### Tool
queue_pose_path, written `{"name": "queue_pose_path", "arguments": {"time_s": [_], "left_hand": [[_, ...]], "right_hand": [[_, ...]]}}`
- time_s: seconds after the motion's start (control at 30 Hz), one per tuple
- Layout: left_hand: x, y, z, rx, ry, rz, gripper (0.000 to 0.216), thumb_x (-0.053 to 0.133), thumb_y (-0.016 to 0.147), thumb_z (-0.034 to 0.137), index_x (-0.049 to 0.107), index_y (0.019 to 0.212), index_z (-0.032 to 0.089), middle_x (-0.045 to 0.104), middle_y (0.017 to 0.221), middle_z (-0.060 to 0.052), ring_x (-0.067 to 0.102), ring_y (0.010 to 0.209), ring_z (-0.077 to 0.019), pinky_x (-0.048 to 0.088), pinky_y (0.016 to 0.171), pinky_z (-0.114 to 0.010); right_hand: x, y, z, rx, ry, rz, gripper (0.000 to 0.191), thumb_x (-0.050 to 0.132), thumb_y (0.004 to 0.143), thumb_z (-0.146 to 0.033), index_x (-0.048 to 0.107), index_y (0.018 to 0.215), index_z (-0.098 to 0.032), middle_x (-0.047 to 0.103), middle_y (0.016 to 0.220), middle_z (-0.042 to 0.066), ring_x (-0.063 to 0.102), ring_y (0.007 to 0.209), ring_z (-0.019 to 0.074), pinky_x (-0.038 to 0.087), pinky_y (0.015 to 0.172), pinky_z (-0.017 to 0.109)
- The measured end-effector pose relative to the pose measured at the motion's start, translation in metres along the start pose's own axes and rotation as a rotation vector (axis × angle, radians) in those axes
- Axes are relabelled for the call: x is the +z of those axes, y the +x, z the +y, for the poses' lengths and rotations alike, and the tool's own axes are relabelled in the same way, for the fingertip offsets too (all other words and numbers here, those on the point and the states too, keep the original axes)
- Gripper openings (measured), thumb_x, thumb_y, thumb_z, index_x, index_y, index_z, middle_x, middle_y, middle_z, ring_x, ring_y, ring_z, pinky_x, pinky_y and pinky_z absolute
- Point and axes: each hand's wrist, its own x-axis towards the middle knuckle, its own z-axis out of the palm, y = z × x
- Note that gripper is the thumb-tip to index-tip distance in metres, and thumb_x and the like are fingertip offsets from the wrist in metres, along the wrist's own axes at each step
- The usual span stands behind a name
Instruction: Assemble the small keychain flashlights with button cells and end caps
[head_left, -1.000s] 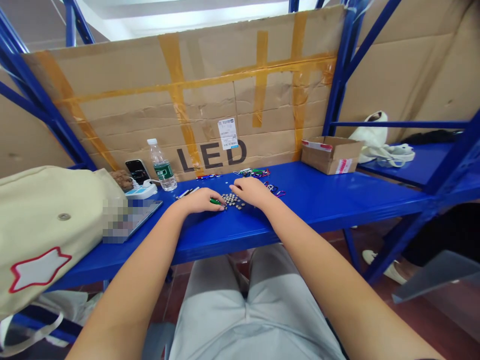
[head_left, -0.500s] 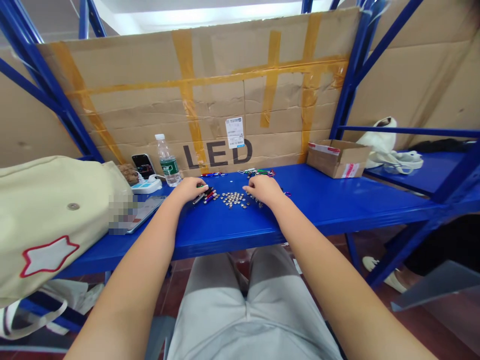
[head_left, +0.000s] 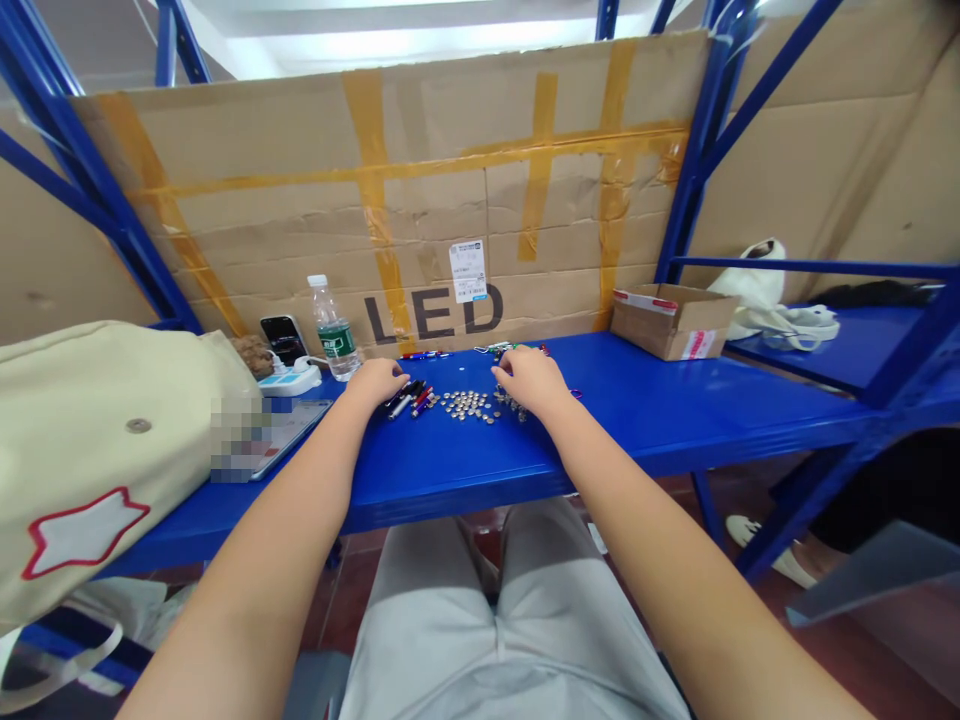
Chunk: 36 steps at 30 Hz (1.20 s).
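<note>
On the blue table (head_left: 465,460), my left hand (head_left: 377,382) is at the left edge of a pile of small pen-like tubes (head_left: 417,402) in black, silver, red and purple. Its fingers bend down together, and what they hold, if anything, is hidden. Several small round silver pieces (head_left: 466,404) lie scattered between the two hands. My right hand (head_left: 531,378) hovers over small metal parts (head_left: 511,402), partly covering them. Its thumb and forefinger are pressed close; anything between them is too small to name.
Behind lie blue and red tubes (head_left: 424,355) and colourful clip-like pieces (head_left: 491,348). A water bottle (head_left: 334,332), power strip (head_left: 291,381), phone (head_left: 282,338), tablet-like device (head_left: 296,432) and cream bag (head_left: 112,420) are leftward. An open cardboard box (head_left: 667,320) stands right; a cardboard panel (head_left: 300,230) backs the table.
My left hand has drawn slightly left and off the tubes, and a green bit at its fingertips no longer shows. My right hand stays nearly in place. The view has shifted slightly.
</note>
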Motion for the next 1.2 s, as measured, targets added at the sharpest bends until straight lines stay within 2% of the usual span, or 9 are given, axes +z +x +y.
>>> {"name": "queue_pose_path", "arguments": {"time_s": [0.23,0.37,0.57,0.67,0.83,0.9,0.97,1.1,1.2], "left_hand": [[0.01,0.068,0.03,0.099,0.141,-0.097,0.034,0.048,0.08,0.025,0.066,0.107,0.018,0.066,0.114,-0.01,0.061,0.103,-0.023,0.046,0.085,-0.027],[0.025,0.099,0.049,0.07,0.157,-0.138,0.038,0.05,0.079,0.021,0.063,0.115,0.017,0.063,0.121,-0.012,0.06,0.106,-0.0229,0.046,0.088,-0.027],[0.036,0.107,0.058,-0.019,0.187,-0.128,0.033,0.051,0.08,0.025,0.065,0.105,0.01,0.062,0.116,-0.022,0.06,0.105,-0.033,0.047,0.086,-0.04],[0.029,0.107,0.059,0.048,0.166,-0.109,0.031,0.049,0.083,0.029,0.064,0.103,0.011,0.064,0.113,-0.02,0.059,0.105,-0.0291,0.046,0.088,-0.036],[-0.002,0.084,0.07,0.261,0.054,-0.029,0.033,0.038,0.09,0.031,0.057,0.113,0.016,0.063,0.115,-0.011,0.059,0.103,-0.0198,0.044,0.089,-0.029],[-0.017,0.059,0.076,0.494,-0.139,0.096,0.032,0.039,0.09,0.031,0.056,0.112,0.015,0.063,0.112,-0.01,0.058,0.102,-0.0199,0.044,0.09,-0.032],[-0.029,0.028,0.08,0.637,-0.27,0.173,0.031,0.041,0.09,0.031,0.056,0.111,0.015,0.062,0.112,-0.01,0.057,0.103,-0.0196,0.043,0.092,-0.033],[-0.041,-0.024,0.074,0.721,-0.421,0.251,0.028,0.041,0.091,0.031,0.057,0.109,0.016,0.062,0.109,-0.009,0.057,0.101,-0.0185,0.044,0.091,-0.032],[-0.036,-0.039,0.064,0.711,-0.494,0.272,0.026,0.044,0.09,0.03,0.058,0.107,0.017,0.064,0.106,-0.008,0.059,0.099,-0.0178,0.045,0.09,-0.031]], "right_hand": [[-0.004,0.0,-0.006,0.012,0.137,0.136,0.023,0.046,0.09,-0.03,0.065,0.089,-0.018,0.063,0.096,0.009,0.056,0.091,0.0218,0.041,0.078,0.031],[-0.008,-0.001,-0.005,0.044,0.25,0.192,0.02,0.048,0.089,-0.029,0.064,0.088,-0.019,0.063,0.097,0.008,0.056,0.091,0.0205,0.041,0.077,0.03],[-0.013,-0.002,0.001,0.105,0.405,0.24,0.02,0.046,0.09,-0.03,0.063,0.088,-0.02,0.062,0.097,0.006,0.055,0.091,0.0195,0.04,0.078,0.03],[-0.012,-0.001,0.003,0.099,0.412,0.216,0.02,0.045,0.09,-0.031,0.062,0.088,-0.02,0.061,0.099,0.007,0.054,0.093,0.0209,0.04,0.079,0.031],[-0.006,0.001,0.004,0.082,0.359,0.178,0.022,0.048,0.089,-0.028,0.058,0.106,-0.018,0.059,0.11,0.011,0.051,0.103,0.0251,0.04,0.088,0.036],[-0.004,0.002,0.003,0.035,0.368,0.153,0.033,0.051,0.088,-0.03,0.054,0.117,-0.014,0.057,0.117,0.014,0.049,0.109,0.0267,0.038,0.092,0.038],[-0.001,0.003,0.001,-0.065,0.431,0.13,0.043,0.054,0.086,-0.032,0.05,0.124,-0.012,0.055,0.122,0.016,0.048,0.114,0.0261,0.036,0.096,0.038],[0.002,0.003,-0.006,-0.296,0.68,-0.001,0.025,0.05,0.089,-0.026,0.061,0.109,-0.015,0.064,0.108,0.009,0.057,0.1,0.0171,0.04,0.089,0.03],[0.004,0.002,-0.012,-0.25,0.744,-0.063,0.024,0.055,0.085,-0.027,0.063,0.103,-0.014,0.066,0.091,0.005,0.058,0.083,0.0149,0.044,0.079,0.028]]}}
